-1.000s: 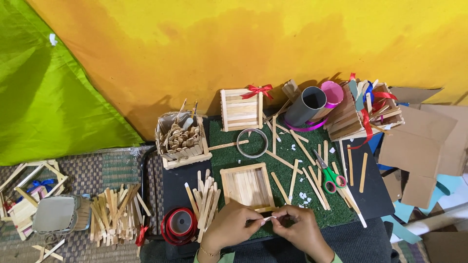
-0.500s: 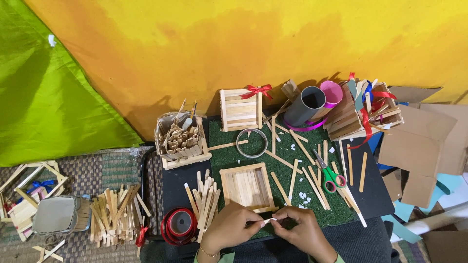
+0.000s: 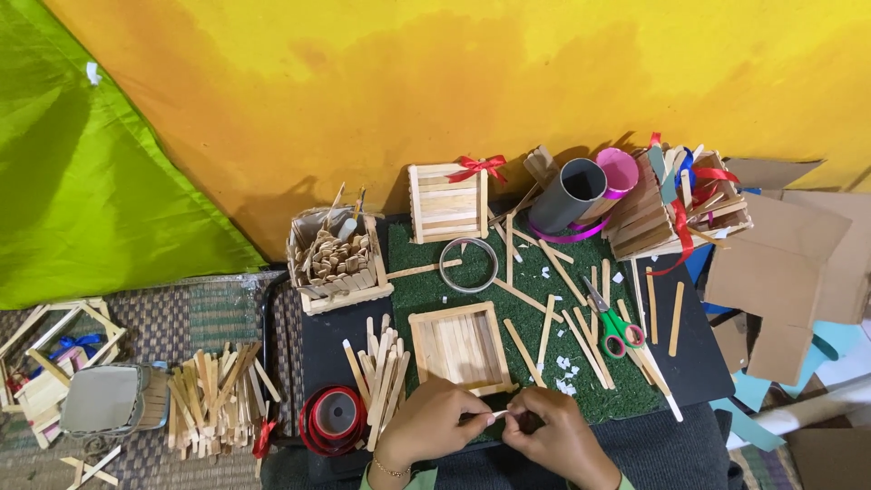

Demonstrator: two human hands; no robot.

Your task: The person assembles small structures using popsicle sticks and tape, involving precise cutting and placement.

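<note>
Green turf mat [image 3: 472,290] beneath us: we're pinching a small wooden stick [image 3: 498,415], lying three-to-nine, between left hand [image 3: 426,426] and right hand [image 3: 558,436], both closed.

Left hand [image 3: 434,422], right hand [image 3: 555,436], fingers pinched together, touching

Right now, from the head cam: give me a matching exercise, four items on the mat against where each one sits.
Things:
1. scissors
2. metal ring
3. red ribbon roll
4. square stick tray

Places:
A. just beyond the left hand, on the green mat
B. right part of the green mat, among loose sticks
C. near front edge, left of the left hand
D. below the bowed stick box, at the back

Pairs: 1-B, 2-D, 3-C, 4-A
</note>
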